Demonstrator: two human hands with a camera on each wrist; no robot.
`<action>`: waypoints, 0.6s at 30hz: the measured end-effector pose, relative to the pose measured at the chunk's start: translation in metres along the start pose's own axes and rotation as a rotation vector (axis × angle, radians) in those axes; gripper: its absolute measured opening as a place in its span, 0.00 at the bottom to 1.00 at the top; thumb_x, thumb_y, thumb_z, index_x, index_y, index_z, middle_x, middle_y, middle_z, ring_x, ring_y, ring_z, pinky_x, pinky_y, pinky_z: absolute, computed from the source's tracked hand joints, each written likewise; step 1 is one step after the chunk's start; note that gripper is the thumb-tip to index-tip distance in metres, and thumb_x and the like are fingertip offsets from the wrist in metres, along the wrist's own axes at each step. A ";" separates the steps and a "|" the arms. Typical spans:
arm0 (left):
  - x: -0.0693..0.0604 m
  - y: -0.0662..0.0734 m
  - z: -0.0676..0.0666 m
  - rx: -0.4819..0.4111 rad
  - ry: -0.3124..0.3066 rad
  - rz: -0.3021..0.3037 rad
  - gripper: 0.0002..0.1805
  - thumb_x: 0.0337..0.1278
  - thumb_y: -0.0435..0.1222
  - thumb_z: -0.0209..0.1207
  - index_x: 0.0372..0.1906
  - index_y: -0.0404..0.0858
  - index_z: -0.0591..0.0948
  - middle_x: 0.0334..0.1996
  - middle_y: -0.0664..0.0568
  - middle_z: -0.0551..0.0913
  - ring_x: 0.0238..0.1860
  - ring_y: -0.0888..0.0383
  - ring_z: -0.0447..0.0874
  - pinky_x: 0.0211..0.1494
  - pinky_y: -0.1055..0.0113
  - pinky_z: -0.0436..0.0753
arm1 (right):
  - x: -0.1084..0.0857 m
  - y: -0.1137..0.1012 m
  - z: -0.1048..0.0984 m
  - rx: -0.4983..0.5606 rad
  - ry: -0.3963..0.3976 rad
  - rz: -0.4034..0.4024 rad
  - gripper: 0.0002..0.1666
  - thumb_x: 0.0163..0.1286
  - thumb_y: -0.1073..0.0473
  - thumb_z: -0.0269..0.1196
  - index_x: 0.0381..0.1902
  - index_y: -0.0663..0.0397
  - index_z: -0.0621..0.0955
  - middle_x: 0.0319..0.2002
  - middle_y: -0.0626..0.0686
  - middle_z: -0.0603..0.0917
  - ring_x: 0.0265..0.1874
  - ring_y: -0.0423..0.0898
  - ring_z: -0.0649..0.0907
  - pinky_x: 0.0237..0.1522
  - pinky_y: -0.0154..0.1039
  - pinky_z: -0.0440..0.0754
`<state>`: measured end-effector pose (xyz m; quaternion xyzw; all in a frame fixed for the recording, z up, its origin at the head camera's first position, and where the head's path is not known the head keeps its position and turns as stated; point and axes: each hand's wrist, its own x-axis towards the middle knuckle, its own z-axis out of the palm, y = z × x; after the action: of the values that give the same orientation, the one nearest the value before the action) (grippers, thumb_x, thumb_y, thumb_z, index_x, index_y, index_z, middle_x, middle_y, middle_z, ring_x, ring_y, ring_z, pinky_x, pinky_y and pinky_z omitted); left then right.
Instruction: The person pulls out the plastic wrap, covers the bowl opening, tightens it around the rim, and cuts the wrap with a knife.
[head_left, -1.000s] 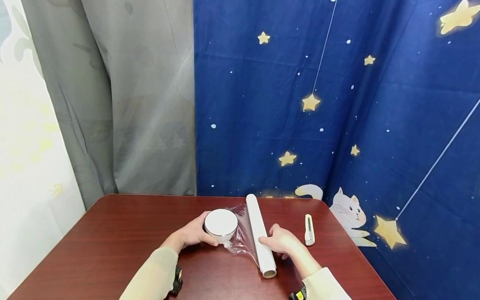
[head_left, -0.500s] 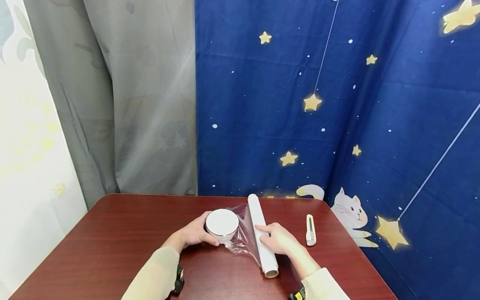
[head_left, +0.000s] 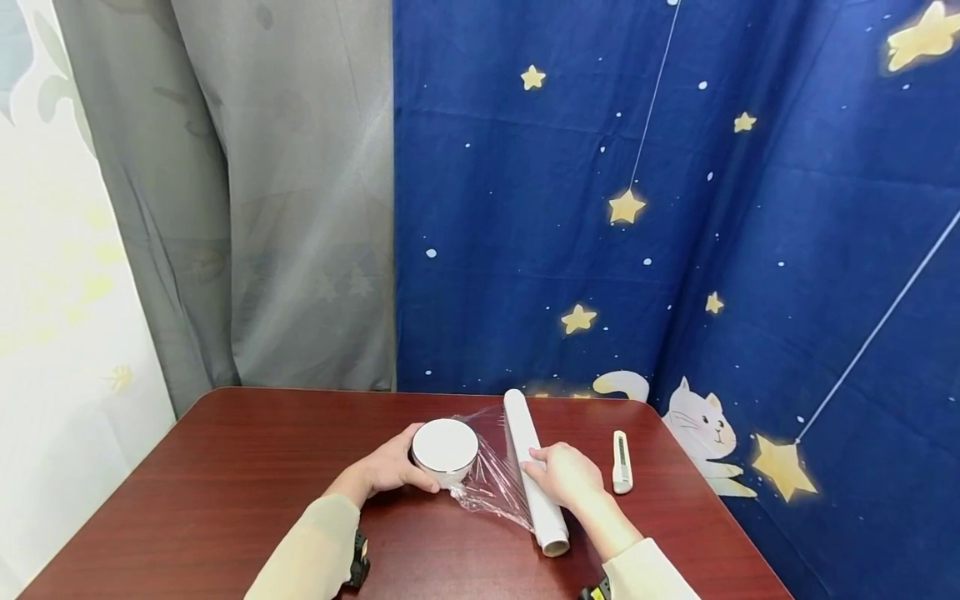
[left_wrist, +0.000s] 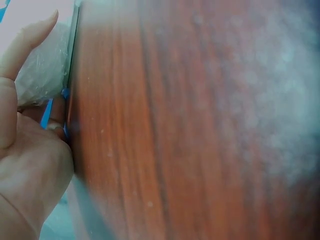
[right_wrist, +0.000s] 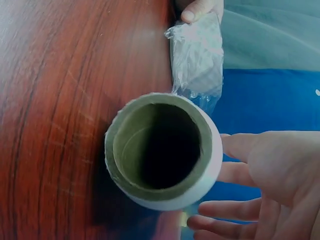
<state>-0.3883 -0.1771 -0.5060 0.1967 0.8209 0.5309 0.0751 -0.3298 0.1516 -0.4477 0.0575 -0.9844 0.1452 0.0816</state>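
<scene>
A white, round, bowl-like container with a thin dark line near its rim stands on the table. My left hand grips its left side, thumb in front and fingers behind. Clear cling film wraps the container, crinkled in the left wrist view. From it a sheet of cling film spans to a long white roll lying on the table at the right. My right hand touches the roll's right side with its thumb and forefinger. In the right wrist view these fingers look fairly straight, beside the hollow cardboard core.
A cream utility knife lies to the right of my right hand. The dark red wooden table ends at the back against grey curtains and blue star-patterned curtains.
The roll has shifted slightly right, away from the container, and the film between them is stretched wider. My right hand has changed its finger placement on the roll; my left hand keeps its hold.
</scene>
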 end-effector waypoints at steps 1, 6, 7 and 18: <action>0.000 0.001 0.000 -0.002 0.002 0.001 0.60 0.35 0.31 0.87 0.79 0.36 0.68 0.68 0.42 0.82 0.68 0.48 0.77 0.76 0.51 0.71 | 0.000 0.000 0.000 -0.011 0.008 0.006 0.24 0.73 0.40 0.71 0.62 0.40 0.92 0.59 0.59 0.92 0.56 0.59 0.91 0.49 0.56 0.88; -0.001 0.003 0.001 0.006 0.006 0.004 0.59 0.34 0.31 0.87 0.79 0.36 0.68 0.68 0.42 0.83 0.68 0.48 0.78 0.77 0.51 0.71 | 0.000 0.003 0.000 -0.057 0.041 0.013 0.24 0.73 0.40 0.72 0.60 0.45 0.92 0.56 0.58 0.93 0.51 0.59 0.92 0.44 0.56 0.88; -0.001 0.003 0.001 0.010 0.006 0.003 0.60 0.34 0.31 0.87 0.79 0.36 0.68 0.68 0.42 0.83 0.68 0.48 0.78 0.77 0.51 0.71 | 0.000 0.004 0.001 -0.067 0.048 0.013 0.25 0.73 0.40 0.72 0.60 0.46 0.92 0.55 0.59 0.93 0.49 0.59 0.92 0.42 0.56 0.88; -0.003 0.003 0.003 0.010 0.006 0.011 0.61 0.34 0.32 0.87 0.79 0.34 0.68 0.68 0.40 0.82 0.67 0.48 0.78 0.74 0.57 0.72 | -0.001 0.019 0.001 -0.116 0.048 -0.003 0.25 0.71 0.43 0.74 0.52 0.58 0.91 0.44 0.62 0.91 0.41 0.59 0.90 0.44 0.56 0.88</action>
<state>-0.3834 -0.1747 -0.5052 0.1999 0.8225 0.5279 0.0689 -0.3313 0.1696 -0.4541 0.0509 -0.9888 0.0893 0.1085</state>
